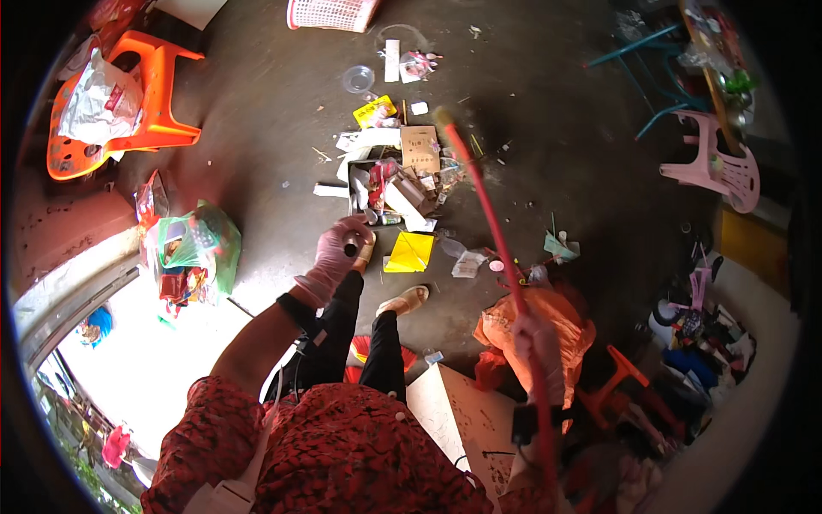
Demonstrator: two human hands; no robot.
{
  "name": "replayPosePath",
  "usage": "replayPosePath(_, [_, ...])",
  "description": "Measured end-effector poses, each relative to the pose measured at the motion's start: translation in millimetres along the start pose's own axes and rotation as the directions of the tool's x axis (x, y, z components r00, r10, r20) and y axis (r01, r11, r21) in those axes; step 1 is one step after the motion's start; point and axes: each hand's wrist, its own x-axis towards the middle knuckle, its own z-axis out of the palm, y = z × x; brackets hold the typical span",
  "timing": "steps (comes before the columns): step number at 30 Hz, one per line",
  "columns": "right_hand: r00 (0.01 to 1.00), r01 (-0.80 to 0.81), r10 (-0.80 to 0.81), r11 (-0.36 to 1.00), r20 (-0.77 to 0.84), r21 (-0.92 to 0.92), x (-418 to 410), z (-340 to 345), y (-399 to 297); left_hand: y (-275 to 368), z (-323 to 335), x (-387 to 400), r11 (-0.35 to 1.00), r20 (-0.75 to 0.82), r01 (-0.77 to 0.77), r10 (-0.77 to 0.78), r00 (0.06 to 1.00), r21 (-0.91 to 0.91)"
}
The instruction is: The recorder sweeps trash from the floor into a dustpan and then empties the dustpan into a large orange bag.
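My left hand (337,254), in a light thin glove, is closed around a dark round-ended handle (350,247). Just beyond it lies a dark-edged dustpan (351,186), heaped with paper, cardboard and wrappers; whether the handle joins it is hidden by the hand. At the right, my right hand (536,337), also gloved, grips a long red pole (491,215) that slants up and away to a blurred tan tip. Flat brown cardboard (420,148) rests on the heap's far side. A yellow sheet (410,252) lies near my feet, with crumpled paper (469,264) to its right.
An orange plastic stool (157,96) bearing a white bag and a green plastic bag (221,247) stand left. At right are an orange sack (501,321), a pink plastic chair (706,151) and a piled heap (690,366). A cardboard box (472,411) is beside my legs; a basket (331,16) is ahead.
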Motion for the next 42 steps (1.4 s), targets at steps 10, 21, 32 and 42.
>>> replayPosePath(10, [0.999, -0.044, 0.043, 0.947, -0.012, -0.318, 144, 18, -70, 0, 3, 8, 0.973, 0.101, 0.228, -0.225, 0.969, -0.023])
replayPosePath(21, [0.953, -0.256, 0.304, 0.833, 0.018, -0.490, 72, 58, 9, 4, 9, 19, 0.975, 0.071, 0.223, -0.223, 0.972, 0.011])
replayPosePath(32, [0.968, -0.138, 0.209, 0.907, 0.142, -0.397, -7, 79, 38, -25, -16, 6, 0.999, 0.191, 0.039, -0.038, 0.981, 0.000])
replayPosePath(42, [0.988, -0.131, 0.146, 0.963, -0.046, 0.236, -114, -26, 111, -44, -82, 67, 0.957, 0.546, -0.273, 0.181, 0.818, 0.093])
